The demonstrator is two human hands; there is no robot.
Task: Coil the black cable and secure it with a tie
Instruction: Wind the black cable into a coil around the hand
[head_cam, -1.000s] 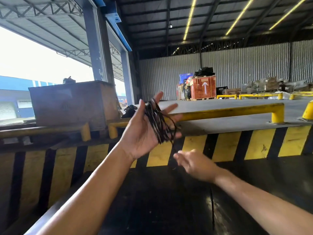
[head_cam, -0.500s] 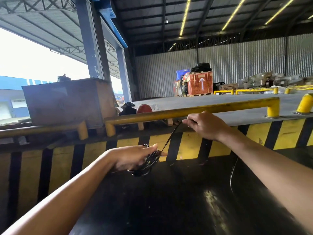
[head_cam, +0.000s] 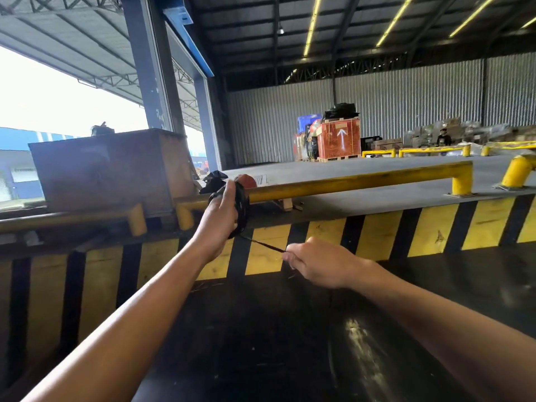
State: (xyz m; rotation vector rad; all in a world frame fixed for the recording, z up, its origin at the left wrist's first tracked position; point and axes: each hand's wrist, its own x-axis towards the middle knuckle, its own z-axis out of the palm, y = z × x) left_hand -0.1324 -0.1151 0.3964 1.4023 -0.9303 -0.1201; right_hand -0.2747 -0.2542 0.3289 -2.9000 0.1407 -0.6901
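Cable coil (head_cam: 242, 208) around left hand (head_cam: 219, 219)

Both bare forearms reach forward from the lower corners. The left hand (head_cam: 219, 220) is raised higher, its back turned toward the viewer, fingers wrapped around a bundle of black cable (head_cam: 242, 208) coiled over them. The right hand (head_cam: 317, 264) sits lower and to the right, knuckles up, curled closed, pinching the free strand at its fingertips (head_cam: 287, 256). That strand runs taut between the two hands.
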